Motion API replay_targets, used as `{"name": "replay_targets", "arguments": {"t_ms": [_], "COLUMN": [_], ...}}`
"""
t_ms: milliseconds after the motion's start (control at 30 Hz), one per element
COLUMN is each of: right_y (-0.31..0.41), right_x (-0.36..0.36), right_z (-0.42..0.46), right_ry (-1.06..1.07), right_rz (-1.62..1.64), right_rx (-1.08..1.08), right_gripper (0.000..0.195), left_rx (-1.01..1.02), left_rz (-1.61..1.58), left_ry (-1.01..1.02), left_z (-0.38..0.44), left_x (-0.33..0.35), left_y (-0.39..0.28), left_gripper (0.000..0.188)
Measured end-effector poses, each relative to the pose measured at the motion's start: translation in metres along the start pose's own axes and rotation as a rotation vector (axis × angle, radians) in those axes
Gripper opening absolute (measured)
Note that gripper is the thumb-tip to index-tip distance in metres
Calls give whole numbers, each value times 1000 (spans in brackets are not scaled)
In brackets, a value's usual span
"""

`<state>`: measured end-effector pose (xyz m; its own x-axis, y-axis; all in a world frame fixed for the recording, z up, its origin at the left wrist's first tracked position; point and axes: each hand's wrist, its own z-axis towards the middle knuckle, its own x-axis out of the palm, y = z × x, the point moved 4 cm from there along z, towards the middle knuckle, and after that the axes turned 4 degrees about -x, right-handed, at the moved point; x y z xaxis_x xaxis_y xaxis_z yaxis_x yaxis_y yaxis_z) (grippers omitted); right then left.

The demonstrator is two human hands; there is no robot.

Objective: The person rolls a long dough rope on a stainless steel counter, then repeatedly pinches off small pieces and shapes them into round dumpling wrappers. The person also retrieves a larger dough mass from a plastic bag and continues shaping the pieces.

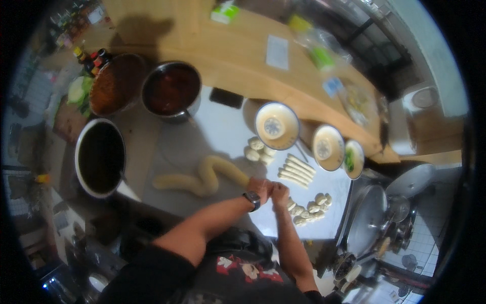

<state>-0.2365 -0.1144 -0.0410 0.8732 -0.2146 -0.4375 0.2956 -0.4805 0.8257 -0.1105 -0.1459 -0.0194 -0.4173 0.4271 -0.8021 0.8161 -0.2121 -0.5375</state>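
A thick, winding rope of pale dough (209, 174) lies across the white work surface (212, 129). My left hand (261, 189), with a dark watch on its wrist, is closed around the rope's right end. Against it sits my right hand (280, 193), fingers curled; whether dough is between them is hidden. Several small cut dough pieces (311, 209) are scattered just right of my right hand. Beyond my hands, several dough strips (297, 170) lie side by side. A cluster of rounded dough pieces (253, 152) rests left of the strips.
Along the back stand a patterned bowl (274, 127), another bowl (327, 148) and a dish of chopped greens (353, 159). Two pots (172, 89) (100, 157) and a basin (117, 85) occupy the left. A dark flat object (226, 98) lies near the wooden ledge. Lidded cookware (366, 220) stands at right.
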Motion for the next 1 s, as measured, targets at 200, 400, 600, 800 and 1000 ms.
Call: {"name": "replay_targets", "arguments": {"t_ms": [200, 400, 600, 800, 1000], "right_y": [67, -1, -1, -13, -14], "right_x": [6, 8, 34, 31, 19], "right_z": [-33, 11, -10, 0, 24], "right_ry": [314, 202, 316, 136, 127], "right_rz": [-150, 198, -383, 23, -427], "right_rx": [-507, -405, -119, -206, -189], "right_gripper": [25, 41, 31, 28, 30], "left_rx": [-105, 316, 281, 82, -53], "left_rz": [-72, 98, 66, -146, -70], "left_ry": [208, -238, -338, -102, -14], "left_z": [19, -15, -27, -8, 7], "left_x": [18, 35, -7, 0, -1], "left_y": [25, 24, 59, 30, 16], "left_gripper": [21, 28, 21, 14, 21]}}
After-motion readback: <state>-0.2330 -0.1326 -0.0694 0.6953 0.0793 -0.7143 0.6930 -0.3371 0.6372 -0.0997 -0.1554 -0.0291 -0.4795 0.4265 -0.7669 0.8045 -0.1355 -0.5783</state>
